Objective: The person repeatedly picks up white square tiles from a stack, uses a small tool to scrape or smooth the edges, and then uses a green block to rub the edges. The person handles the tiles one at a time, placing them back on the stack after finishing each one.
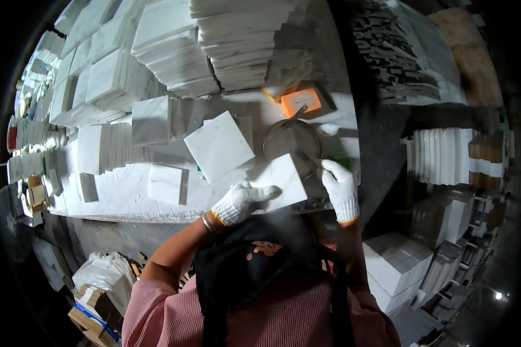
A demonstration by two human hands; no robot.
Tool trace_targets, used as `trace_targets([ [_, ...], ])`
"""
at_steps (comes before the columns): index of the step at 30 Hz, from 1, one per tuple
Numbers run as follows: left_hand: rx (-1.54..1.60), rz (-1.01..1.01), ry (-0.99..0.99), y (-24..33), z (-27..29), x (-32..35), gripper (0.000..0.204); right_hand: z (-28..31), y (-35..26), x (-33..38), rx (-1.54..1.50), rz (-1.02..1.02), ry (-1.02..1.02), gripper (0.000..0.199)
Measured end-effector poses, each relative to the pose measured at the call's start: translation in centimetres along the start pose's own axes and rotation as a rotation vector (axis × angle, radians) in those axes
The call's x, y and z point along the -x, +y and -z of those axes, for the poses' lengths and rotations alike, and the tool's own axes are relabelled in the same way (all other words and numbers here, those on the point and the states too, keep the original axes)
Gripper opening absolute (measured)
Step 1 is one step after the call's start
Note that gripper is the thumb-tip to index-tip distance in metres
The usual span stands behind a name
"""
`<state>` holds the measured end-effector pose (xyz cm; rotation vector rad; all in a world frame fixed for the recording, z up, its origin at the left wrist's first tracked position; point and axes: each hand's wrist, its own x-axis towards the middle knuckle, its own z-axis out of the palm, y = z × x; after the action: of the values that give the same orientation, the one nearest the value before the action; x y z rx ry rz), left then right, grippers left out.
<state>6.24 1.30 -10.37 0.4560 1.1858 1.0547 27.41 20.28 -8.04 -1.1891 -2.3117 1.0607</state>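
Note:
My left hand [237,202], in a white knitted glove, grips a square white marble tile [281,188] by its near left edge, thumb lying on top. My right hand [340,191], gloved the same way, is closed round a thin dark tool [304,159] like a putty knife, held at the tile's right edge. Its blade is hard to make out. Just beyond the tile stands a round shallow pan [289,137], with a flat metal tool [300,111] resting across its far rim. Another marble tile [220,147] lies turned at an angle to the left of the pan.
An orange block-shaped pack [301,103] and a small white dish [329,129] sit beyond the pan. Something green [344,163] lies by my right hand. Tall tile stacks [237,40] line the table's far side; smaller piles [168,184] stand left. The table edge [139,217] runs before me.

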Motion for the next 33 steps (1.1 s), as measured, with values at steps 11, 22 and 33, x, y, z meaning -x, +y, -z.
trace_targets([
  [11, 0.049, 0.087, 0.013, 3.5, -1.2, 1.1, 0.031, -0.5, 0.2, -0.6, -0.226, -0.156, -0.058, 0.019],
  [22, 0.256, 0.003, 0.044, 4.3, -2.6, 1.3, 0.031, 2.6, -4.6, -0.2, -0.402, -0.419, -0.1, 0.024],
  [33, 0.388, -0.056, 0.057, 4.6, -3.4, 1.2, 0.026, 4.5, -6.7, 2.3, -0.508, -0.357, 0.063, 0.023],
])
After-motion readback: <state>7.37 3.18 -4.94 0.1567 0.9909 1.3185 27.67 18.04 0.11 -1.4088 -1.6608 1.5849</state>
